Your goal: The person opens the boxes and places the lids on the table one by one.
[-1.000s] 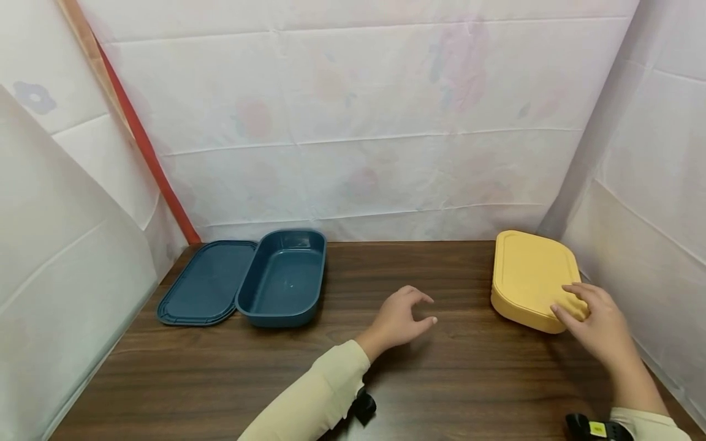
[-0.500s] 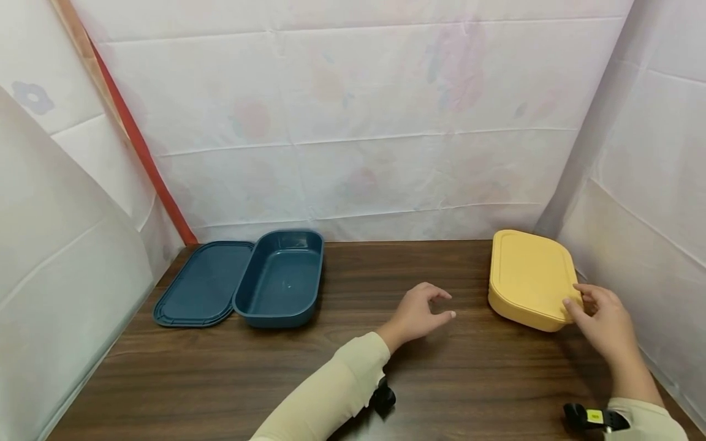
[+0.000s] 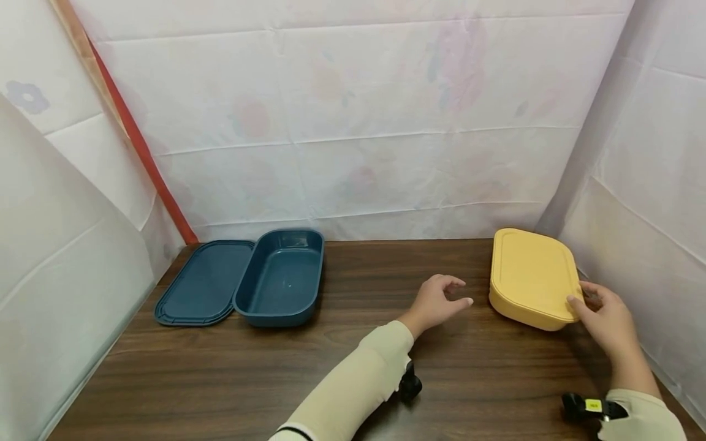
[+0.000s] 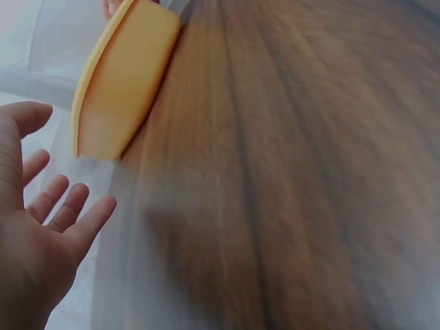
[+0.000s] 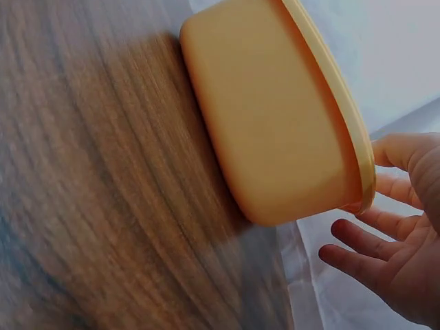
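Observation:
A yellow lunch box (image 3: 532,269) with its lid on rests at the right of the wooden table. My right hand (image 3: 609,318) is at its near right side, with the thumb at the lid's rim and the index finger by the side wall. In the right wrist view, the last two fingers (image 5: 361,258) spread apart from the box. Left of the box, my left hand (image 3: 436,300) is held over the table, thumb and fingers parted and nothing between them. The left wrist view shows that palm facing the box across a gap.
A dark blue container (image 3: 284,320) stands uncovered at the left back, overlapping the edge of a flat blue lid (image 3: 206,282) beside it. Pale flowered sheets (image 3: 353,122) hang behind and on both sides of the table (image 3: 220,380).
My left hand has moved right, closer to the yellow box. My right hand has slid from over the lid's near right corner to the box's right edge.

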A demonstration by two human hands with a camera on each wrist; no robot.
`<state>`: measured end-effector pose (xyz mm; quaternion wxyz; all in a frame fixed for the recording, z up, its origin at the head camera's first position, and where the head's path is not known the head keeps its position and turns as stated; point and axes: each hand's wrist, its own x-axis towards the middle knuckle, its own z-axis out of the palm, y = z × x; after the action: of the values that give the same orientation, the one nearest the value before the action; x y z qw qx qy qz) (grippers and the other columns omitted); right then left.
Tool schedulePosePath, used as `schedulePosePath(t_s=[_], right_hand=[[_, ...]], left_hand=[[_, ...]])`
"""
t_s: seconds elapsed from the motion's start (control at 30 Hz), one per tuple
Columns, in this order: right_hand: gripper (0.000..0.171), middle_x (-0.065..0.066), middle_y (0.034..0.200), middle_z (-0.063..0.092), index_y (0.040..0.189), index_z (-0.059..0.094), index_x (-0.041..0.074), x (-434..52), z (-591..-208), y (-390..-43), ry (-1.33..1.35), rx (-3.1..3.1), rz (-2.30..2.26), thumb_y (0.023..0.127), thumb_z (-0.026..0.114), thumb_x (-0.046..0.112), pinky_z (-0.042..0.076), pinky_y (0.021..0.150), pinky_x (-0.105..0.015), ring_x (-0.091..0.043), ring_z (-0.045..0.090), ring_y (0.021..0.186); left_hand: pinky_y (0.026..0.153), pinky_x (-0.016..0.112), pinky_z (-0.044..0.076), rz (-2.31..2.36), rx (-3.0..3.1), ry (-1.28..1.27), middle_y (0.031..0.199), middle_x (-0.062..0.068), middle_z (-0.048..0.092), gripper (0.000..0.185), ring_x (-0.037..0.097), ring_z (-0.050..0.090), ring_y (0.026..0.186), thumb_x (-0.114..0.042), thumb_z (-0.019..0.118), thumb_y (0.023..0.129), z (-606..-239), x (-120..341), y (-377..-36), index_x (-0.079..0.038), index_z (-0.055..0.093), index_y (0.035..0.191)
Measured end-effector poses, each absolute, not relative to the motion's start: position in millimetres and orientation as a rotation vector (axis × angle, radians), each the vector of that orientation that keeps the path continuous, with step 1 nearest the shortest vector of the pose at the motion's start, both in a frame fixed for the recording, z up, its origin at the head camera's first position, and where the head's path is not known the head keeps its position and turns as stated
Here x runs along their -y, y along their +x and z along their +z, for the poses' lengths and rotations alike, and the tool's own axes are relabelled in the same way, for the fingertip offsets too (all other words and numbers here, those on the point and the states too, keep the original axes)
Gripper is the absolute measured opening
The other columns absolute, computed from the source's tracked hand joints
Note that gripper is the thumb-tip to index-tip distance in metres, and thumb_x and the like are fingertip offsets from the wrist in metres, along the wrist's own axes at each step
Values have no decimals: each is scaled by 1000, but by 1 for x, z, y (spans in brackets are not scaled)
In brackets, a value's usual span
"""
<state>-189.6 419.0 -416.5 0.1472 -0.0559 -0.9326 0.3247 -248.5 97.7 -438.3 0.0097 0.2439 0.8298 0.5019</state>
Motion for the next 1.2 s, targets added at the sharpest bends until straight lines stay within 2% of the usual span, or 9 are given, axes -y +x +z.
schedulePosePath(t_s=[0.07,0.13,0.2,0.27,0.63,0.77,0.9,1.0,1.2], right_hand=[[60,-39,127,48,138,42,-12,-421,-418,-190,-178,2681,966,98,56,31,41,65,-18,-17,58,92],[61,-38,126,49,138,42,-13,-423,-420,-191,-199,2675,1004,98,56,31,37,59,-9,5,48,85],[62,-38,128,48,139,40,-13,-424,-422,-192,-221,2668,1050,98,55,31,39,58,-6,17,37,82],[63,-39,129,46,139,38,-15,-425,-425,-192,-230,2650,1096,98,55,30,40,58,-6,20,34,80],[67,-42,136,31,144,23,-18,-424,-431,-195,-259,2575,1371,101,51,25,52,62,-15,21,41,78],[70,-41,137,30,146,17,-18,-425,-431,-195,-264,2553,1520,102,49,26,56,64,-22,15,51,75],[74,-10,113,54,148,13,-16,-425,-433,-196,-296,2419,1784,100,55,23,57,65,-25,7,59,75],[76,21,93,53,148,13,-15,-426,-434,-196,-302,2307,1919,98,59,17,57,62,-25,3,62,74],[66,27,89,54,147,21,-14,-427,-432,-195,-304,2344,1833,98,55,13,57,61,-26,1,63,72]], left_hand=[[82,21,48,1587,-2578,727,115,5,62,38,14,58,102,-31,74,88,-438,-102,-253,-14,67,120],[82,22,49,1622,-2544,687,117,5,63,38,14,59,102,-33,74,87,-438,-107,-257,-15,67,120],[82,23,49,1659,-2508,649,119,6,63,37,14,59,102,-33,75,87,-438,-113,-260,-16,67,119],[81,23,49,1691,-2478,615,119,6,63,37,13,59,100,-32,75,87,-437,-118,-262,-16,67,119],[82,23,50,1747,-2367,515,124,2,61,52,11,59,102,-28,76,87,-432,-148,-260,-13,59,133],[83,24,51,1751,-2328,463,127,0,58,57,14,59,107,-27,75,87,-429,-156,-257,-15,53,138],[84,25,51,1785,-2261,404,129,0,56,60,16,59,111,-25,76,86,-430,-161,-253,-16,50,140],[85,26,51,1821,-2221,377,128,1,56,61,18,59,111,-22,77,86,-431,-164,-251,-15,50,140],[81,25,52,1871,-2172,331,127,1,56,62,20,58,113,-19,77,85,-430,-166,-250,-14,50,140]])
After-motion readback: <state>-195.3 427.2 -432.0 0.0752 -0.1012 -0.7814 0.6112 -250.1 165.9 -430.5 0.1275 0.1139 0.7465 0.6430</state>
